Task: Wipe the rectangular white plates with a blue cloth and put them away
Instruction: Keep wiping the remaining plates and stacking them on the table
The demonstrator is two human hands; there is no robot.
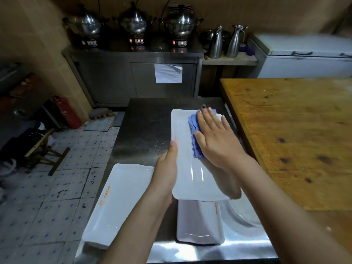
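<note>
A long rectangular white plate (187, 168) lies lengthwise on the steel table (146, 128). My right hand (213, 138) presses a crumpled blue cloth (194, 130) flat against the plate's far right part, fingers straight. My left hand (167, 168) holds the plate's left rim, thumb on top of the edge. A stack of white plates (116, 202) sits at the near left. Another white plate (200, 223) lies under the near end of the one being wiped.
A worn wooden table (297, 134) borders the steel table on the right. Three steel pots (133, 21) stand on a steel cabinet (133, 73) at the back, with two steel jugs (224, 42) and a white chest freezer (304, 56). A red fire extinguisher (66, 111) and a stool (43, 147) stand on the tiled floor.
</note>
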